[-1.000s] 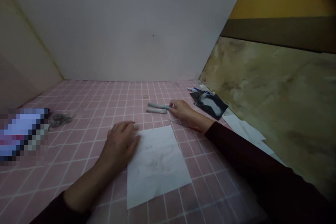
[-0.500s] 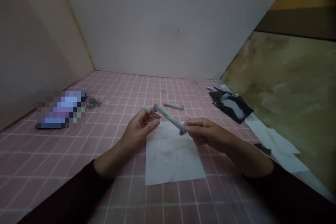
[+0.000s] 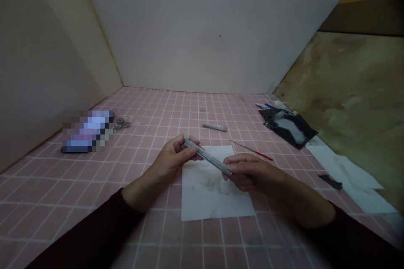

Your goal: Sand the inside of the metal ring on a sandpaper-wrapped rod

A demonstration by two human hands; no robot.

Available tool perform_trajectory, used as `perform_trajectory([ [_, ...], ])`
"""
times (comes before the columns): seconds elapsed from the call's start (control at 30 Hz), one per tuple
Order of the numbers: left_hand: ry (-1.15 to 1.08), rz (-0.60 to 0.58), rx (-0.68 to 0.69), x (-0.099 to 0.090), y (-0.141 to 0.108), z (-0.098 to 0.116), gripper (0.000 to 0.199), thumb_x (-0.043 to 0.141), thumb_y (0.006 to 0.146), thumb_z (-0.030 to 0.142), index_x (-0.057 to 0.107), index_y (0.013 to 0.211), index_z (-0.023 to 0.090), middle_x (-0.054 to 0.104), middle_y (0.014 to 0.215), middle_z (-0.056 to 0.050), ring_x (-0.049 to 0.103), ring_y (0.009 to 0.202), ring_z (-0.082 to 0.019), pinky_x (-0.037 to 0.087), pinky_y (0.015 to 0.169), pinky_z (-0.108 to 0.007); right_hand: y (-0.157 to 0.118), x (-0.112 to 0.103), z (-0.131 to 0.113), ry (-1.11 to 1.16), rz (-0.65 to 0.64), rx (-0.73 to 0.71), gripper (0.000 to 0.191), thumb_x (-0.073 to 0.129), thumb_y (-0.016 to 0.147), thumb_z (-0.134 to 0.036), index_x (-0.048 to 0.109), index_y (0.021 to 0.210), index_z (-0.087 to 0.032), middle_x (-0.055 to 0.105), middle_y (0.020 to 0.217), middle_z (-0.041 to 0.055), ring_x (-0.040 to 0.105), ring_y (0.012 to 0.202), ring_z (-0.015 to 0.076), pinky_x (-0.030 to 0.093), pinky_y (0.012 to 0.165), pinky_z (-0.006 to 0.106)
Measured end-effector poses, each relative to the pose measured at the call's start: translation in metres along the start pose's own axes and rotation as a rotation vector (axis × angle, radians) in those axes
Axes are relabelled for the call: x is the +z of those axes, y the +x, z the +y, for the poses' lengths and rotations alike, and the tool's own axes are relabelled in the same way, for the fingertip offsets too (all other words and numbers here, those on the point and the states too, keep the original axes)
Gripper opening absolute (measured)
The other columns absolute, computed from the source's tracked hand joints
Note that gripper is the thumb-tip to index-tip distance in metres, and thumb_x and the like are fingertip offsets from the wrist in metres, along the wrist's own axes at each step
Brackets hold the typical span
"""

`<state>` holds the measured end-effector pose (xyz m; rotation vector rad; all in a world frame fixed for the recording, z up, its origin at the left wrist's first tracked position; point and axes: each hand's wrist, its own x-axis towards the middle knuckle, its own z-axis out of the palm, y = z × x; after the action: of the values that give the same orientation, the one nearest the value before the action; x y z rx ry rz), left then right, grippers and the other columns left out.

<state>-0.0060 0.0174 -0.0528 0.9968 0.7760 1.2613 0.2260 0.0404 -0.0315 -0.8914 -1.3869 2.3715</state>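
we have both hands up over a sheet of white paper (image 3: 214,195), on one grey rod (image 3: 208,158). the left hand (image 3: 172,159) is closed round the rod's far end, with its fingers (image 3: 191,141) curled over it. the right hand (image 3: 249,172) pinches the near end between thumb and fingers. so both hands are grasping the rod, neither has let go. the rod sits tilted across the paper's far edge, held up between the hands, and we can't see it touching the paper. our read of the step in hand is a two-handed hold to work or check the rod, though what is being done to it is too small to tell. any move from this hold calls for a steady grip, and laying the rod down needs one hand to ease off first. a shorter grey stick (image 3: 215,127) lies beyond the paper on the pink tiled surface (image 3: 47,189). a thin red-handled tool (image 3: 255,153) lies just off the paper's far right corner. further right are a black pouch (image 3: 288,127) and loose white sheets (image 3: 345,176). small metal rings (image 3: 121,123) sit far left beside a blurred object (image 3: 87,131) we can't identify.
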Motion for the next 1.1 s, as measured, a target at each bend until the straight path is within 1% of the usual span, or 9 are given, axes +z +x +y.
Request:
perform_trajectory([
  [0.17, -0.015, -0.014, -0.016, 0.000, 0.000, -0.001, 0.023, 0.071, 0.074, 0.019, 0.063, 0.095, 0.016, 0.064, 0.082, -0.001, 0.063, 0.074, -0.011, 0.050, 0.074, -0.024, 0.001, -0.006, 0.002, 0.065, -0.011, 0.011, 0.019, 0.057, 0.083, -0.031, 0.057, 0.074, -0.014, 0.025, 0.054, -0.0079, 0.017, 0.045, 0.0047, 0.012, 0.042, 0.020],
  [0.27, -0.010, -0.002, -0.014, 0.000, 0.000, -0.001, 0.022, 0.072, 0.074, 0.019, 0.062, 0.094, 0.016, 0.064, 0.083, -0.001, 0.063, 0.075, -0.012, 0.050, 0.075, -0.025, 0.000, -0.002, 0.001, -0.044, 0.053, -0.022, 0.023, 0.055, 0.084, -0.036, 0.057, 0.076, -0.015, 0.025, 0.054, -0.0077, 0.018, 0.046, 0.0056, 0.014, 0.043, 0.021],
  [0.37, 0.008, 0.008, -0.024, 0.001, 0.000, -0.002, 0.022, 0.072, 0.074, 0.020, 0.062, 0.093, 0.017, 0.065, 0.077, 0.000, 0.062, 0.069, -0.011, 0.049, 0.067, -0.023, -0.001, 0.004, 0.000, -0.383, 0.206, -0.147, 0.026, 0.057, 0.084, -0.042, 0.058, 0.084, -0.016, 0.030, 0.056, -0.0065, 0.025, 0.048, 0.0071, 0.019, 0.045, 0.022],
  [0.47, 0.032, 0.005, -0.047, 0.002, -0.001, -0.004, 0.020, 0.072, 0.074, 0.021, 0.062, 0.090, 0.016, 0.064, 0.070, 0.001, 0.061, 0.064, -0.011, 0.047, 0.062, -0.021, -0.001, 0.008, 0.002, -0.775, 0.400, -0.314, 0.024, 0.065, 0.080, -0.041, 0.058, 0.085, -0.019, 0.035, 0.058, -0.0056, 0.033, 0.052, 0.0087, 0.024, 0.049, 0.023],
  [0.53, 0.043, 0.001, -0.061, 0.003, -0.002, -0.006, 0.019, 0.073, 0.073, 0.021, 0.062, 0.088, 0.016, 0.064, 0.070, 0.001, 0.061, 0.062, -0.010, 0.046, 0.062, -0.020, -0.001, 0.009, 0.004, -0.896, 0.452, -0.368, 0.021, 0.063, 0.082, -0.040, 0.058, 0.083, -0.019, 0.034, 0.056, -0.0059, 0.034, 0.051, 0.0090, 0.024, 0.049, 0.024],
  [0.73, 0.059, -0.035, -0.115, 0.007, -0.006, -0.004, 0.022, 0.072, 0.075, 0.022, 0.060, 0.093, 0.017, 0.064, 0.074, -0.001, 0.062, 0.064, -0.011, 0.047, 0.062, -0.022, -0.002, 0.009, 0.004, -0.951, 0.414, -0.386, 0.024, 0.047, 0.090, -0.031, 0.057, 0.072, -0.017, 0.052, 0.063, 0.0001, 0.045, 0.057, 0.0114, 0.032, 0.053, 0.025],
  [0.83, 0.064, -0.046, -0.132, 0.007, -0.008, 0.000, 0.026, 0.070, 0.075, 0.023, 0.058, 0.098, 0.019, 0.064, 0.073, -0.001, 0.062, 0.065, -0.013, 0.046, 0.060, -0.022, -0.004, 0.009, 0.003, -0.987, 0.436, -0.432, 0.023, 0.045, 0.090, -0.028, 0.056, 0.072, -0.018, 0.053, 0.064, 0.0003, 0.046, 0.056, 0.0112, 0.032, 0.052, 0.025],
  [0.97, 0.087, -0.073, -0.134, 0.009, -0.008, -0.001, 0.029, 0.070, 0.075, 0.031, 0.058, 0.098, 0.017, 0.059, 0.060, 0.001, 0.056, 0.054, -0.010, 0.042, 0.056, -0.021, -0.004, 0.014, 0.010, -1.293, 0.517, -0.632, 0.017, 0.048, 0.088, -0.021, 0.053, 0.073, -0.018, 0.051, 0.062, -0.0004, 0.043, 0.054, 0.0104, 0.031, 0.053, 0.025],
  [1.1, 0.120, 0.000, -0.113, 0.014, -0.008, -0.007, 0.044, 0.076, 0.068, 0.042, 0.056, 0.099, 0.018, 0.060, 0.068, 0.001, 0.054, 0.053, -0.010, 0.041, 0.055, -0.021, -0.001, 0.022, 0.018, -1.519, 0.525, -0.741, 0.016, 0.046, 0.088, -0.018, 0.051, 0.073, -0.017, 0.051, 0.065, 0.0020, 0.045, 0.059, 0.0123, 0.032, 0.057, 0.026],
])
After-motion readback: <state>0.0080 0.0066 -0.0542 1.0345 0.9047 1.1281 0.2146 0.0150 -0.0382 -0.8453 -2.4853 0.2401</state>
